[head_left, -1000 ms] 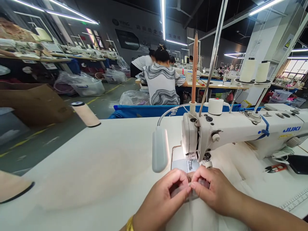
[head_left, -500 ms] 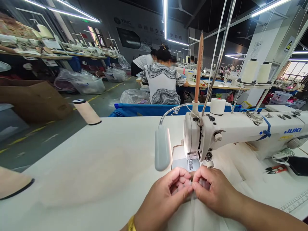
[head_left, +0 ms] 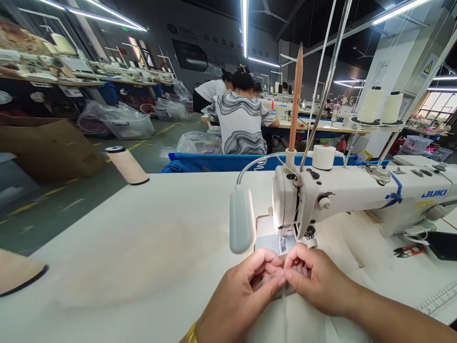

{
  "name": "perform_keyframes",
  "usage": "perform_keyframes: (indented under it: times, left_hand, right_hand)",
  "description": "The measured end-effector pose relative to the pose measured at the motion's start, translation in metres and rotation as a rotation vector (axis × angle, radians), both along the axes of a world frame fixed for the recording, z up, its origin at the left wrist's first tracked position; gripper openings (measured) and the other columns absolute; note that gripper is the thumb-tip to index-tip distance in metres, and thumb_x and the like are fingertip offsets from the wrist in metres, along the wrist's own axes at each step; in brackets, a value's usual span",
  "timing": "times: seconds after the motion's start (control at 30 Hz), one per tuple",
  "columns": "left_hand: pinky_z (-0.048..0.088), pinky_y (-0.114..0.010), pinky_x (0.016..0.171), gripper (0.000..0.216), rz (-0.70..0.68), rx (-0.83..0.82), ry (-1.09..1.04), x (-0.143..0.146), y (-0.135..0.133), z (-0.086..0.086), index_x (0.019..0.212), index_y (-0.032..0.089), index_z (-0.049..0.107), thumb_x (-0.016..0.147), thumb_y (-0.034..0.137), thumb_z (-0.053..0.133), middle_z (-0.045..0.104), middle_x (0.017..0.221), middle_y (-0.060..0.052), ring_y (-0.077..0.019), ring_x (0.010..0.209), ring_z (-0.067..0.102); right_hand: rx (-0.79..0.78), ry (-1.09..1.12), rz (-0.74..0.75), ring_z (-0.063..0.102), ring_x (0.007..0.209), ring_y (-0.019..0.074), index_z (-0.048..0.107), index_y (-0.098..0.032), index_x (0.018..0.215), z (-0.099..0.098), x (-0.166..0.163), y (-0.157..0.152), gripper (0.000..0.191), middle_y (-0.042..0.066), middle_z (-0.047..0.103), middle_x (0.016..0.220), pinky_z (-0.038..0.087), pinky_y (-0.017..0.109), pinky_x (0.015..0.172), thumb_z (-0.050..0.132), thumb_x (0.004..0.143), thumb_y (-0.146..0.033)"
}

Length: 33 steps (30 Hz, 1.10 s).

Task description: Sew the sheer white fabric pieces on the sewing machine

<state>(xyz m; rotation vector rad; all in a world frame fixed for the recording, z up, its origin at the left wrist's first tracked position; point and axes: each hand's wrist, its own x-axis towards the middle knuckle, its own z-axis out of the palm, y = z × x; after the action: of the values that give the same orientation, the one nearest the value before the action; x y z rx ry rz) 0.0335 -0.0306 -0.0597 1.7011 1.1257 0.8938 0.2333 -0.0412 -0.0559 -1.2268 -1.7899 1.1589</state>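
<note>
White fabric [head_left: 302,319] lies in front of the sewing machine [head_left: 332,186] and runs under both wrists. My left hand [head_left: 255,283] pinches the fabric's edge between thumb and fingers, just before the presser foot [head_left: 283,244]. Fingertip to fingertip with it, my right hand [head_left: 312,276] is closed on the same edge. The exact fold between the thumbs is too small to make out. A grey lamp [head_left: 241,221] on a bent metal neck hangs left of the needle area.
Pale, black-rimmed pieces [head_left: 128,166] stand at the table's left edge. Red-handled thread snips [head_left: 409,251], a black phone [head_left: 442,245] and a clear ruler [head_left: 437,297] lie at right. A pencil [head_left: 296,100] rises from the machine head. Co-workers [head_left: 243,114] are beyond the blue cloth [head_left: 217,163].
Both hands stay at the presser foot on the fabric edge. Only the fingertips have shifted slightly, and the view has moved a little.
</note>
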Motion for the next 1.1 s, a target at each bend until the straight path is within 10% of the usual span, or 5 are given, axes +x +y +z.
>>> perform_keyframes:
  times: [0.27, 0.67, 1.1]
  left_hand:
    - [0.053, -0.030, 0.069, 0.035, -0.105, -0.161, -0.025, 0.0002, 0.0046, -0.0080, 0.104, 0.024, 0.072, 0.088, 0.055, 0.066, 0.075, 0.088, -0.003, -0.0214, 0.079, 0.063]
    - [0.037, -0.027, 0.054, 0.035, -0.087, -0.108, 0.101, 0.0000, 0.0022, -0.0013, 0.074, 0.024, 0.061, 0.087, 0.056, 0.060, 0.049, 0.067, 0.003, -0.0166, 0.062, 0.043]
    - [0.039, -0.028, 0.057, 0.030, -0.079, 0.016, 0.123, 0.0008, 0.0038, 0.0002, 0.070, 0.025, 0.056, 0.087, 0.049, 0.059, 0.056, 0.071, 0.001, -0.0174, 0.065, 0.048]
  right_hand:
    - [0.038, -0.084, -0.002, 0.050, 0.074, 0.0182, 0.057, -0.023, 0.086, 0.0003, 0.0008, -0.0009, 0.007, -0.003, 0.055, 0.076, 0.038, 0.030, 0.069, 0.059, 0.091, -0.026]
    - [0.065, -0.092, -0.005, 0.047, 0.070, 0.0161, 0.051, -0.024, 0.082, 0.0002, -0.0004, -0.0010, 0.012, -0.006, 0.047, 0.070, 0.036, 0.029, 0.067, 0.060, 0.089, -0.020]
    - [0.007, -0.058, 0.048, 0.054, 0.082, 0.0194, 0.058, -0.023, 0.093, 0.0072, 0.0013, -0.0027, 0.010, 0.001, 0.070, 0.096, 0.041, 0.031, 0.073, 0.067, 0.089, -0.027]
